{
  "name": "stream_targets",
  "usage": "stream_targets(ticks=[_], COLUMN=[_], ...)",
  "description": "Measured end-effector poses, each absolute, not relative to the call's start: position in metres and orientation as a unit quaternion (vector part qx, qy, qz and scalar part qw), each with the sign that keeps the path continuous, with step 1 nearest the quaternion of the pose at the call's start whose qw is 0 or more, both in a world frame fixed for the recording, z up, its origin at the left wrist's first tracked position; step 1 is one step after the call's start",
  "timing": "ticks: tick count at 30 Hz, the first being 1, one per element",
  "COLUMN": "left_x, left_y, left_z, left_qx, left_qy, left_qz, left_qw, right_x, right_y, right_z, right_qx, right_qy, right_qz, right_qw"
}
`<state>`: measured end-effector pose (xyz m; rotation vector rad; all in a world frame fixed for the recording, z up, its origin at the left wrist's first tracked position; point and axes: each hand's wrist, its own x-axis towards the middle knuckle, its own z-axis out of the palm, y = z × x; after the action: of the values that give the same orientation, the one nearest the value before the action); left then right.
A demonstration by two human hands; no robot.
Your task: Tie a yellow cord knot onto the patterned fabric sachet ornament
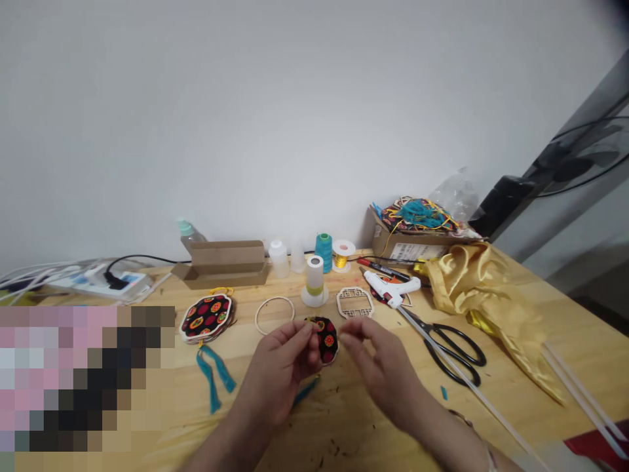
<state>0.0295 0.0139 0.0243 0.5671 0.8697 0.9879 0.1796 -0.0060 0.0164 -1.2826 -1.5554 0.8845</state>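
My left hand [289, 354] pinches a small black ornament [327, 341] with red and yellow flower patterns and a pale rim. Part of it is hidden behind my fingers, and a teal tassel [305, 391] shows below that hand. Just right of the ornament is my right hand [376, 360], its thumb and fingertips drawn together; anything between them is too small to make out. Beyond the hands lie a thin wooden ring [274, 316] and a cut-out wooden lattice frame [355, 303].
A stack of finished-looking ornaments [207, 316] lies left. Right are a white glue gun [392, 286], black-handled scissors [455, 354], a glue stick [472, 387] and gold cloth [472, 282]. Thread spools [324, 253], bottles [279, 259], an open cardboard box [228, 274] and a filled carton [417, 250] line the wall.
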Motion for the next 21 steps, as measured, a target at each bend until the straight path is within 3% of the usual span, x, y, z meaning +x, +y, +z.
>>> stream_targets(ticks=[3,6,12,21], left_x=[0.032,0.034,0.032,0.029], left_y=[0.011,0.008,0.006,0.01], left_z=[0.018,0.016,0.023,0.027], left_qx=[0.289,0.34,0.396,0.404], left_qy=[0.425,0.463,0.522,0.527], left_qz=[0.442,0.422,0.397,0.41], left_qw=[0.735,0.702,0.642,0.625], right_x=[0.176,0.169,0.181,0.191], right_y=[0.008,0.02,0.054,0.094], right_z=[0.022,0.025,0.027,0.05], right_qx=[-0.471,-0.399,-0.343,-0.376], right_qy=[-0.386,-0.236,-0.177,-0.25], right_qz=[0.644,0.774,0.792,0.745], right_qw=[0.463,0.432,0.474,0.49])
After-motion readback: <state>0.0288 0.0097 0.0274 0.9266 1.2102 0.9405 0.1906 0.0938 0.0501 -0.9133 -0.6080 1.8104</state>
